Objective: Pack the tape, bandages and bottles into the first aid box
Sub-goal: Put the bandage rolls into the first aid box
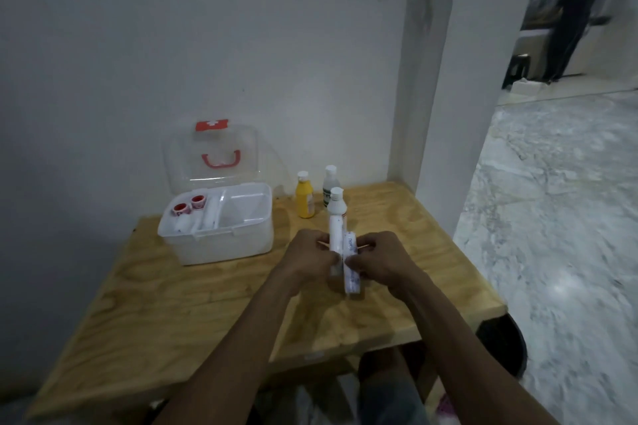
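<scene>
Two white wrapped bandage rolls [350, 262] stand side by side above the table's middle, pinched between both hands. My left hand [307, 257] grips the taller roll [335, 235] and my right hand [381, 260] grips the shorter one. A thin rubber band stretches across them between my fingers. The white first aid box [221, 235] sits open at the left, its clear lid with red handle [221, 160] leaning on the wall. Two red-cored tape rolls [189, 205] and white packets lie in its left part. A yellow bottle [305, 197], a clear bottle [329, 185] and a white bottle [336, 203] stand behind my hands.
The wooden table [207, 314] stands against a white wall, with a pillar at its back right corner. Marble floor lies to the right, where a person in dark clothes stands far off in another room.
</scene>
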`<state>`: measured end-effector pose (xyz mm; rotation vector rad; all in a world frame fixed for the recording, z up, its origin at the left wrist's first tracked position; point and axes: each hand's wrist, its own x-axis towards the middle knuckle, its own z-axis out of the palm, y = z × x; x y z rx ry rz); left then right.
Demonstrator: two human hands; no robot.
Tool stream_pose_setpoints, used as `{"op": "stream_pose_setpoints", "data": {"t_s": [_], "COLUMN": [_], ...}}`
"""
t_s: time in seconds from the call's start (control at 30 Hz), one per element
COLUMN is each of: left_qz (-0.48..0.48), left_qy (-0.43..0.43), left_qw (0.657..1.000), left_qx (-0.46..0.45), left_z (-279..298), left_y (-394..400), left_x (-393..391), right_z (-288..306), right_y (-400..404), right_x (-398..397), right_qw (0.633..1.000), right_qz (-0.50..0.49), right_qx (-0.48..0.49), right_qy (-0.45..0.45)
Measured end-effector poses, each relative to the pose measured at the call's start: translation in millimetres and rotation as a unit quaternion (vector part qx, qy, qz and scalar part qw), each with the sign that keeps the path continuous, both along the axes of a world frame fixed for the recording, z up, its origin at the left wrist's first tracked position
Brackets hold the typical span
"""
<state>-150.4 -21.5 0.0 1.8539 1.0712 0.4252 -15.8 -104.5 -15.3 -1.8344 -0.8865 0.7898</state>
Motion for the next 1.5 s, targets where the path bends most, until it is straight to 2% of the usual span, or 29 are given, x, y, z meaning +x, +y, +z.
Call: {"op": "stream_pose_setpoints", "data": {"t_s": [0.1,0.23,0.37,0.53,0.67,0.9,1.1,1.3,1.5], "left_qz": [0.023,0.048,0.080,0.114,0.134,0.089,0.070,0.049,0.024], "left_qy": [-0.067,-0.109,-0.132,-0.114,-0.058,0.040,0.144,0.170,0.147], "left_qw": [0.997,0.992,0.980,0.949,0.945,0.943,0.931,0.923,0.934], "left_qx": [-0.019,0.047,0.126,0.270,0.291,0.319,0.328,0.343,0.324], "left_z": [16,42,63,84,76,45,29,28,30], "left_y": [-2,11,41,77,99,119,125,123,119], "left_x": [-25,-60,-91,-112,-114,-124,-133,-138,-144], "right_z": [17,45,74,96,94,66,55,60,61], "right_y": [6,28,58,100,125,142,150,146,139], "right_x": [-18,-46,-72,-91,-96,-97,-107,-113,-118], "right_qw": [0.997,0.989,0.967,0.938,0.932,0.913,0.901,0.901,0.919], "right_qz": [0.051,0.112,0.161,0.139,0.134,0.179,0.228,0.268,0.264], "right_qx": [0.051,0.100,0.169,0.220,0.203,0.140,0.088,0.050,0.037], "right_qy": [0.024,0.015,-0.097,-0.228,-0.270,-0.340,-0.358,-0.336,-0.289]}}
